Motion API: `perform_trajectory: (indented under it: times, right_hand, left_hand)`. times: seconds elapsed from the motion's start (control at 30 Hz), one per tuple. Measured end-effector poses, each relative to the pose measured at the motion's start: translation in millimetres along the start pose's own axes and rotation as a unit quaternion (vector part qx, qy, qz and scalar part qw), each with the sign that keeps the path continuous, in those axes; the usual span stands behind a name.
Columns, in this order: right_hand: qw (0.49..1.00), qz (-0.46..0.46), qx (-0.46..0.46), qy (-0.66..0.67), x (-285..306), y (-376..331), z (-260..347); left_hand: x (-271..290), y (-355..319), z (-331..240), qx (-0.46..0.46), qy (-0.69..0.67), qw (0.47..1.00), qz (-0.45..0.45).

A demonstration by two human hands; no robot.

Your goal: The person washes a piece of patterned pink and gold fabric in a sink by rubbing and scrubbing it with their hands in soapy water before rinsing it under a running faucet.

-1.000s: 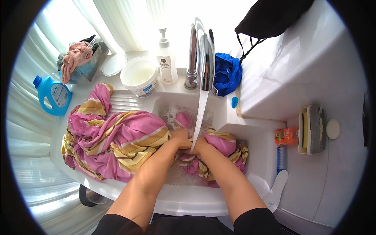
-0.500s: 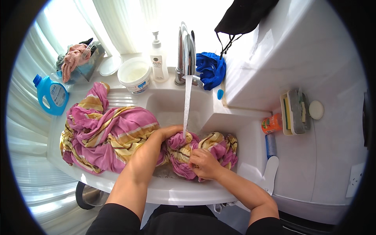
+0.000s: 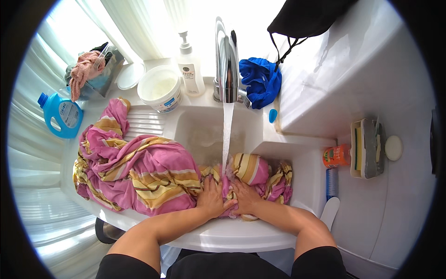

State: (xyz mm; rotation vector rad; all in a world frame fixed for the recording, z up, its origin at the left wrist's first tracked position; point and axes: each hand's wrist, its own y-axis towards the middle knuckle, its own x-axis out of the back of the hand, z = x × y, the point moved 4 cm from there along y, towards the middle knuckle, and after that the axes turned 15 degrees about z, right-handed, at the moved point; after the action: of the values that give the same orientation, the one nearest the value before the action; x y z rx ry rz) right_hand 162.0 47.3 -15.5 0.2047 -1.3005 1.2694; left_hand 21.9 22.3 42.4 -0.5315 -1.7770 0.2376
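A large pink cloth with yellow, white and dark stripes (image 3: 158, 172) lies bunched over the left drainboard and runs down into the white sink (image 3: 195, 128). Its wet end sits at the front of the basin, under water running from the chrome faucet (image 3: 226, 69). My left hand (image 3: 213, 197) presses on the wet part with its fingers stretched out. Close beside it, my right hand (image 3: 246, 197) rests on the same bunch, fingers also extended and the tips partly sunk in the folds. The water stream (image 3: 227, 139) falls between the two hands.
Along the back stand a white tub (image 3: 160, 90), a pump bottle (image 3: 191, 69) and a blue cloth (image 3: 261, 83). A blue detergent jug (image 3: 65, 114) and a clear bin of clothes (image 3: 90, 74) are left. Right: an orange bottle (image 3: 337, 156), a brush (image 3: 331, 182) and a sponge holder (image 3: 367, 149).
My left hand has come back from the far side of the wet cloth toward me. My right hand has uncurled from the folds and now lies flat beside the left.
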Motion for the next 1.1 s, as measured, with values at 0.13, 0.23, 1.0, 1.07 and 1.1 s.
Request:
perform_trajectory:
  times: [0.13, 0.23, 1.0, 1.07, 1.1]
  right_hand:
    - [0.968, 0.004, 0.055, 0.246, -19, 30, -32]
    - [0.964, 0.053, 0.107, 0.237, -29, 52, -44]
    - [0.966, -0.176, -0.018, 0.19, 107, -97, -40]
    - [0.98, -0.131, -0.006, 0.151, 92, -82, -30]
    - [0.985, -0.107, 0.002, 0.132, 85, -73, -21]
  left_hand:
    - [-24, 31, 18, 0.003, -0.053, 0.998, -0.023]
    - [-46, 49, 34, -0.036, -0.183, 0.974, -0.129]
    - [129, -119, 96, 0.002, -0.695, 0.697, -0.175]
    - [145, -132, 114, -0.012, -0.793, 0.558, -0.243]
    - [152, -137, 119, 0.0, -0.768, 0.574, -0.286]
